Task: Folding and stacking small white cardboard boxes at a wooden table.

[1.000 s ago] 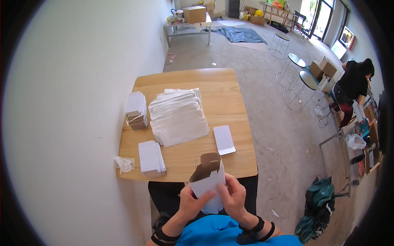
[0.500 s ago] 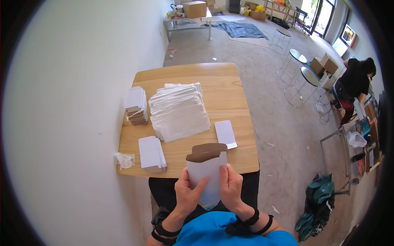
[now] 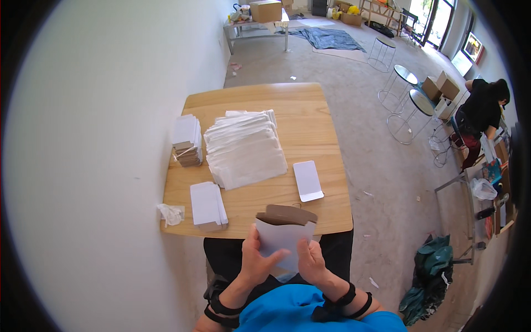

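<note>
Between my two hands I hold a white cardboard box (image 3: 283, 239) over the table's near edge. Its brown inside shows at the top, where the flaps stand up and the mouth gapes. My left hand (image 3: 259, 259) grips the box's left side, thumb across the front. On the right side, my right hand (image 3: 311, 260) presses with its thumb at the edge. Just beyond the box lies a white folded carton (image 3: 307, 180) with its flap toward me. To the left is a small stack of flat white cartons (image 3: 207, 205).
On the wooden table (image 3: 298, 116) lie a large pile of white sleeves (image 3: 246, 149), another carton stack (image 3: 187, 138) and a crumpled white wrapper (image 3: 171, 214). A wall borders the left. Round stools (image 3: 422, 102), a person (image 3: 480, 119) and a dark green plastic bag (image 3: 428, 276) are to the right.
The box has tipped and shifted slightly right and down, and its mouth has opened wider. My right hand has slid lower along its side. The whole view has shifted a little.
</note>
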The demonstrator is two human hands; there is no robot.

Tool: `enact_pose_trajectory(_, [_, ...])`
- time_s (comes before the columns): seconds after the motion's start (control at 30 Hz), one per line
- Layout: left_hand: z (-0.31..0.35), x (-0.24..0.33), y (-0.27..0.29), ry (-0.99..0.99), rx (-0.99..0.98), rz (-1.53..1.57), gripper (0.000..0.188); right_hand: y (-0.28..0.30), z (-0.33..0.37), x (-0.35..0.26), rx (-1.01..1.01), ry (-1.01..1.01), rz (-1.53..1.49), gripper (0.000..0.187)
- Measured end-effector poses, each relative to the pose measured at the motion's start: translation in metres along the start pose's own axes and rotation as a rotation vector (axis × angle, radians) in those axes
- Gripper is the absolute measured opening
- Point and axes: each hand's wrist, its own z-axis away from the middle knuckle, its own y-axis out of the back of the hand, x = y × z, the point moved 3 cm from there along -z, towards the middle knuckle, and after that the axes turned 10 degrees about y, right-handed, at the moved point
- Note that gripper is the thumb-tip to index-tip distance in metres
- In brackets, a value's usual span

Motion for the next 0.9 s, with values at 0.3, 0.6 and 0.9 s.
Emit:
enact_pose_trajectory(0.3, [-0.005,-0.007,-0.009,0.107,0.066,0.103,0.042,-0.001,0.004,0.009,0.103,-0.126,-0.244,0.059])
enact_pose_trajectory(0.6, [-0.002,0.008,0.006,0.021,-0.025,0.120,0.045,0.009,-0.006,-0.021,-0.110,-0.055,-0.337,0.047])
enact_pose_trajectory(0.9, [-0.001,0.005,0.010,0.052,-0.191,0.037,0.060,0.004,-0.008,-0.018,-0.063,-0.099,-0.451,0.046])
